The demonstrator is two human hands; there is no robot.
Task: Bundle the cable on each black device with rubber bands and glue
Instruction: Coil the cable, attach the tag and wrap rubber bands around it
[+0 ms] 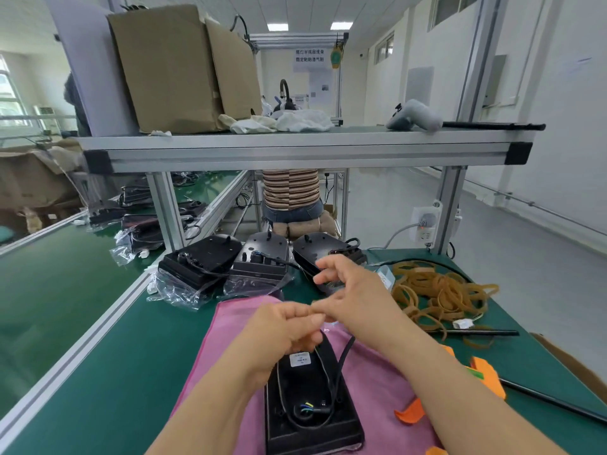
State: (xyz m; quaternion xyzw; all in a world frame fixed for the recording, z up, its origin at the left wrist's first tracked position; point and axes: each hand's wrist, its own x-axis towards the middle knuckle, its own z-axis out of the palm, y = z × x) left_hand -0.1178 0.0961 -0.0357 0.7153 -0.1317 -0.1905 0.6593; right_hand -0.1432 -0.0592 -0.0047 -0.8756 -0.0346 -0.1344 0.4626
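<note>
The black box (308,399) lies on a pink cloth (377,382), the left hand (282,330) pinches its cable (341,359) just above it, and the right hand (354,290) touches those fingertips, fingers spread, pinch unclear, near rubber bands (440,293).

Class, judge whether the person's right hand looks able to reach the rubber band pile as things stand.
Probably yes: the rubber band pile lies just to the right of the right hand, with nothing between them.
</note>
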